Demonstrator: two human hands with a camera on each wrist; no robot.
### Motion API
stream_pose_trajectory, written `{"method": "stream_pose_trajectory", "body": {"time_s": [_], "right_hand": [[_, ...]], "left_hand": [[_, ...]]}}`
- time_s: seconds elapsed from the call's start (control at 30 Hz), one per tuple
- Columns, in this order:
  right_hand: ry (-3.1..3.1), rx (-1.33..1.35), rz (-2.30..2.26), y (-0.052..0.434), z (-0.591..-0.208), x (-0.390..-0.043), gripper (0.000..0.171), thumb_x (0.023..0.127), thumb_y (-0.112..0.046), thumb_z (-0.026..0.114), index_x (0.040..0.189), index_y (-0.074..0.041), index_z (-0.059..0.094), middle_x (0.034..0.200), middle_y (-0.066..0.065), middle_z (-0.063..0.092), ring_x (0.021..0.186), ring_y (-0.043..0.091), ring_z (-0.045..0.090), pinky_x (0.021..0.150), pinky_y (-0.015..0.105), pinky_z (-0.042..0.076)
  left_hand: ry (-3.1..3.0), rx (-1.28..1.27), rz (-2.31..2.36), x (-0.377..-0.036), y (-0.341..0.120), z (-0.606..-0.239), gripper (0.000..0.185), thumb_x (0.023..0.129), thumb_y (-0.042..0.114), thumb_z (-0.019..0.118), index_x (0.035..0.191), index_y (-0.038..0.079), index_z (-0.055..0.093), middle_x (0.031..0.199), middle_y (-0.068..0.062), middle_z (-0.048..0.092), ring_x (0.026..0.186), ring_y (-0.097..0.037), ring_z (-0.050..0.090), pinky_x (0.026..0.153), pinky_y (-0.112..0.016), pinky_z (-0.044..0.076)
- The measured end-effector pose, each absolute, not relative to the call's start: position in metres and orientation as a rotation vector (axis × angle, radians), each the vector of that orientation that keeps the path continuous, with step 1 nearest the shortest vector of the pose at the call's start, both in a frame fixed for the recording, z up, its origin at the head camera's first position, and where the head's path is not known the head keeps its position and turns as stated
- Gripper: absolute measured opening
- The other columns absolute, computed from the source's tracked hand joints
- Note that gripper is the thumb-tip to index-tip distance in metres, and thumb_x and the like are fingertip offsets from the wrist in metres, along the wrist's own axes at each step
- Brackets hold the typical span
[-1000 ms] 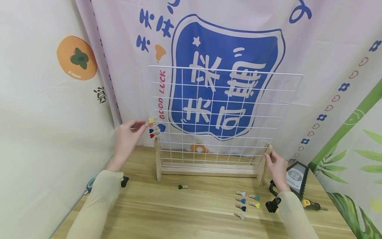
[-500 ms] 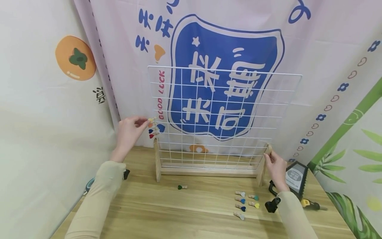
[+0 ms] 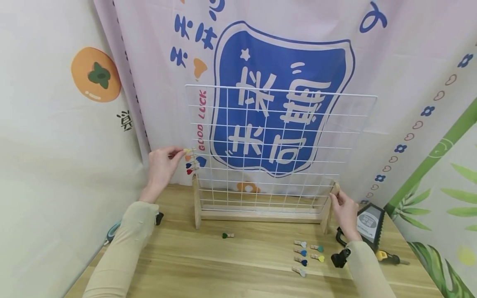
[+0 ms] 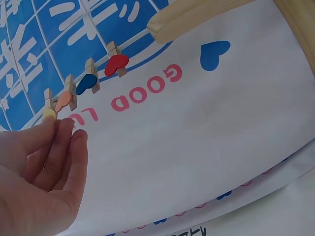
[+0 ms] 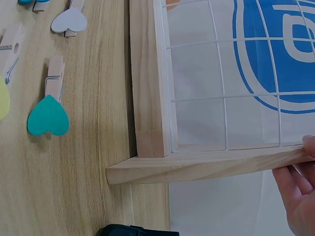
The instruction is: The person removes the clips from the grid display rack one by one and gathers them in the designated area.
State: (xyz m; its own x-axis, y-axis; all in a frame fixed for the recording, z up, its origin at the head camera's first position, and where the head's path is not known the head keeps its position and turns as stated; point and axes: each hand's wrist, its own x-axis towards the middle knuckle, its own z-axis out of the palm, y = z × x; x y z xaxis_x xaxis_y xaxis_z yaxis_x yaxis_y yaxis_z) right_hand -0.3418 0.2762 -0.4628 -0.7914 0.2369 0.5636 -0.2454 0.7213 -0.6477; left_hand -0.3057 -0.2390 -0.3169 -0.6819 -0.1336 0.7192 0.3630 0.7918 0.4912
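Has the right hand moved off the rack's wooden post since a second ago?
No. The right hand stays at the top of the right wooden post, beside the wire grid, just as before.

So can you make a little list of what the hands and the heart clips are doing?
left hand: pinches the yellow clip at the grid's left edge
right hand: holds the right post of the wooden stand
clips on grid: four, yellow, orange, blue, red
clips on table: one green alone, six more near the right hand
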Motion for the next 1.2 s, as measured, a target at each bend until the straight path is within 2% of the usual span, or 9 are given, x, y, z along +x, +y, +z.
{"method": "stream_pose_trajectory", "body": {"time_s": [0.07,0.23,0.57,0.67,0.77,0.87,1.0,1.1,1.2], "right_hand": [[-2.282,0.005,0.982,0.276,-0.463,-0.342,0.023,0.099,-0.016,0.062,0.081,-0.001,0.062,0.088,0.022,0.075,0.076,0.023,0.07,0.049,0.01,0.037],[-2.279,0.023,1.015,0.277,-0.464,-0.342,0.024,0.099,-0.016,0.06,0.083,0.001,0.062,0.093,0.026,0.074,0.091,0.041,0.073,0.053,0.003,0.035],[-2.273,0.024,1.018,0.276,-0.464,-0.342,0.022,0.099,-0.015,0.06,0.086,0.002,0.064,0.095,0.026,0.074,0.092,0.043,0.072,0.055,-0.001,0.033],[-2.269,0.025,1.012,0.276,-0.464,-0.342,0.022,0.099,-0.015,0.06,0.086,0.003,0.064,0.094,0.026,0.074,0.091,0.043,0.072,0.055,-0.002,0.032],[-2.269,0.026,1.012,0.276,-0.465,-0.342,0.021,0.099,-0.015,0.06,0.088,0.003,0.065,0.095,0.027,0.074,0.092,0.043,0.072,0.056,-0.004,0.032],[-2.268,0.033,1.012,0.277,-0.465,-0.342,0.021,0.099,-0.015,0.06,0.089,0.003,0.065,0.096,0.027,0.074,0.092,0.043,0.072,0.057,-0.005,0.032],[-2.259,0.045,1.007,0.277,-0.464,-0.342,0.021,0.099,-0.014,0.06,0.088,0.003,0.065,0.095,0.027,0.074,0.092,0.044,0.072,0.058,-0.006,0.031],[-2.258,0.04,1.008,0.276,-0.463,-0.343,0.021,0.099,-0.014,0.06,0.087,0.003,0.064,0.096,0.027,0.074,0.092,0.044,0.072,0.059,-0.006,0.031],[-2.276,0.021,1.009,0.276,-0.464,-0.343,0.022,0.1,-0.015,0.059,0.087,0.002,0.063,0.096,0.026,0.074,0.091,0.042,0.072,0.056,0.0,0.035]], "left_hand": [[-2.171,-0.171,-0.801,-0.307,-0.239,-0.318,0.013,0.09,0.008,0.072,0.094,-0.005,0.076,0.09,-0.024,0.075,0.076,-0.037,0.073,0.068,-0.048,0.06],[-2.141,-0.169,-0.801,-0.309,-0.24,-0.321,0.013,0.089,0.007,0.073,0.093,-0.005,0.076,0.089,-0.024,0.075,0.076,-0.038,0.073,0.069,-0.051,0.06],[-2.119,-0.146,-0.792,-0.308,-0.243,-0.321,0.013,0.09,0.007,0.072,0.094,-0.005,0.075,0.091,-0.024,0.075,0.076,-0.037,0.073,0.068,-0.048,0.061],[-2.101,-0.148,-0.809,-0.306,-0.246,-0.321,0.013,0.09,0.008,0.072,0.093,-0.005,0.076,0.091,-0.024,0.075,0.076,-0.037,0.074,0.066,-0.023,0.06],[-2.088,-0.144,-0.848,-0.302,-0.248,-0.32,0.015,0.091,0.009,0.071,0.094,-0.005,0.076,0.092,-0.024,0.075,0.077,-0.038,0.074,0.063,0.003,0.044],[-2.1,-0.129,-0.889,-0.295,-0.249,-0.32,0.017,0.093,0.011,0.069,0.096,-0.005,0.075,0.094,-0.025,0.075,0.078,-0.038,0.074,0.062,0.01,0.035],[-2.213,-0.124,-0.902,-0.283,-0.249,-0.322,0.021,0.094,0.017,0.068,0.1,-0.002,0.075,0.096,-0.023,0.076,0.083,-0.037,0.074,0.064,0.002,0.046],[-2.333,-0.164,-0.89,-0.275,-0.245,-0.33,0.024,0.095,0.02,0.068,0.103,-0.001,0.075,0.097,-0.021,0.076,0.085,-0.035,0.074,0.069,-0.02,0.062],[-2.425,-0.224,-0.893,-0.271,-0.24,-0.344,0.022,0.094,0.019,0.068,0.102,-0.001,0.075,0.096,-0.021,0.076,0.083,-0.034,0.074,0.073,-0.041,0.065]]}}
